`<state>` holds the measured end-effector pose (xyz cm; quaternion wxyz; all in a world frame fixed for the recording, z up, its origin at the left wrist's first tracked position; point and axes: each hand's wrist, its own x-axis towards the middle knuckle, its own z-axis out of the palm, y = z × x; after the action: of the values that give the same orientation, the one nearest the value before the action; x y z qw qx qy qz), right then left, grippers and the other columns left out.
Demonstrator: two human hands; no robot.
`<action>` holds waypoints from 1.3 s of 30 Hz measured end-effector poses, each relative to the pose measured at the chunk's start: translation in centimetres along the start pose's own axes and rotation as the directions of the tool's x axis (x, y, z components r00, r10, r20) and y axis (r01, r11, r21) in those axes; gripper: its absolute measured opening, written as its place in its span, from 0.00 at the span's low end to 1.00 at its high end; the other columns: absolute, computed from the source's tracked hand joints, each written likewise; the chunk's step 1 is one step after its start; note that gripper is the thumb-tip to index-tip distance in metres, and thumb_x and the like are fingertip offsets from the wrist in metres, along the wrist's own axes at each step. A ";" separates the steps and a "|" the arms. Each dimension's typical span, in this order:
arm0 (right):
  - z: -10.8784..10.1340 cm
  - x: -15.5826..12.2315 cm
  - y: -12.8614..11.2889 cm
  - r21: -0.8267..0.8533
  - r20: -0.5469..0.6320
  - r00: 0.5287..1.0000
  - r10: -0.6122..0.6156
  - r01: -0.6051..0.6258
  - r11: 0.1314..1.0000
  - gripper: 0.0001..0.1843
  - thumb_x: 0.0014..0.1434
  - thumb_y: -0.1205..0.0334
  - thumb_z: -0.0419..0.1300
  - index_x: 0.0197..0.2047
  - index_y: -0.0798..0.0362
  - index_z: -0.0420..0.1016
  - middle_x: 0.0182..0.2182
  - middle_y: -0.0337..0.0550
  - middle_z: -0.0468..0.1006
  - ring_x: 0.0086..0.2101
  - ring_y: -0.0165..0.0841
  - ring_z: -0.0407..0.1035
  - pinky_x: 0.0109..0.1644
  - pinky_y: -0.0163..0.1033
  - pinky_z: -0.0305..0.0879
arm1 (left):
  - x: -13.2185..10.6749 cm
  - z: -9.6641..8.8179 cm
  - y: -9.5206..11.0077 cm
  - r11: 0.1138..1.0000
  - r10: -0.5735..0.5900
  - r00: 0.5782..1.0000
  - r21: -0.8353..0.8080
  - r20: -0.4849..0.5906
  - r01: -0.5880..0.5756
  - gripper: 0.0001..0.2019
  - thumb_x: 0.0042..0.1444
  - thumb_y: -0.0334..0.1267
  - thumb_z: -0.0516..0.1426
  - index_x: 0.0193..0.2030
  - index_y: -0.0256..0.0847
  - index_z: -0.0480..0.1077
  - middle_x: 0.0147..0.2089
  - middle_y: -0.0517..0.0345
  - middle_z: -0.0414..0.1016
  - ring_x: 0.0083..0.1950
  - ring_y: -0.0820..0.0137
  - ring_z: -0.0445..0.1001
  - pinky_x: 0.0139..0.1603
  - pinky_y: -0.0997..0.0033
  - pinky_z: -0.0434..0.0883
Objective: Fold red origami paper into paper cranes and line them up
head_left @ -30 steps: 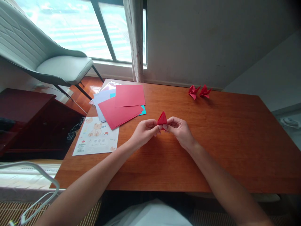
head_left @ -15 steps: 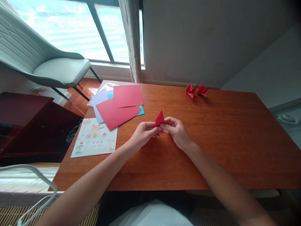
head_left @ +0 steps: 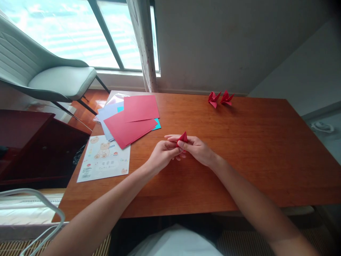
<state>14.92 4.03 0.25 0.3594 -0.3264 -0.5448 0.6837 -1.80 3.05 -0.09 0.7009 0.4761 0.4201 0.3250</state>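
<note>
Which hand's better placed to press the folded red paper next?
Probably the right hand: its thumb lies against the front of the folded red paper and its fingers extend behind. The left hand sits lower, at the paper's lower left.

On worktop [head_left: 239, 160]: paper sheets [head_left: 130, 129], rear left; printed sheet [head_left: 103, 160] before them, partly beneath; two origami figures [head_left: 214, 100], rear right. Over centre: folded paper [head_left: 183, 137] between left grip [head_left: 163, 153] and right grip [head_left: 198, 151]. Beyond left end: chair [head_left: 62, 81].
</note>
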 end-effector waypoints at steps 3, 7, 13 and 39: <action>-0.1 0.0 0.2 0.014 0.041 0.999 0.028 -0.029 0.999 0.20 0.63 0.47 0.60 0.54 0.48 0.79 0.53 0.44 0.78 0.32 0.29 0.73 0.35 0.36 0.72 | 0.0 -0.1 0.2 1.000 -0.019 1.000 -0.018 0.019 0.019 0.13 0.52 0.45 0.65 0.30 0.34 0.79 0.30 0.49 0.81 0.28 0.71 0.74 0.31 0.72 0.69; -0.1 0.0 0.6 0.125 0.045 0.998 0.040 -0.045 0.991 0.22 0.64 0.47 0.60 0.55 0.50 0.78 0.44 0.45 0.82 0.26 0.29 0.71 0.29 0.36 0.69 | 0.0 0.0 0.2 0.999 -0.034 0.998 -0.034 0.046 0.036 0.13 0.53 0.45 0.65 0.31 0.34 0.79 0.29 0.50 0.80 0.27 0.71 0.74 0.30 0.73 0.68; -0.2 0.0 0.2 0.280 -0.015 0.995 0.094 -0.086 0.956 0.21 0.64 0.48 0.59 0.48 0.56 0.81 0.38 0.50 0.84 0.24 0.33 0.74 0.25 0.37 0.68 | -0.1 0.4 0.4 0.998 -0.060 0.996 -0.001 0.061 0.061 0.14 0.54 0.45 0.63 0.30 0.32 0.77 0.30 0.49 0.80 0.28 0.72 0.73 0.30 0.74 0.66; -0.6 0.1 0.5 0.262 -0.039 0.994 0.100 -0.087 0.961 0.17 0.62 0.56 0.60 0.49 0.54 0.82 0.38 0.47 0.82 0.32 0.34 0.73 0.39 0.41 0.67 | 0.0 0.3 0.2 0.999 0.043 0.997 0.034 -0.064 -0.041 0.13 0.54 0.44 0.63 0.30 0.33 0.78 0.29 0.52 0.80 0.28 0.73 0.72 0.31 0.75 0.67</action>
<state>15.27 4.35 -0.35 0.3804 -0.3193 -0.4251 0.7567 -1.51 3.02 0.13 0.6722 0.4852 0.4377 0.3480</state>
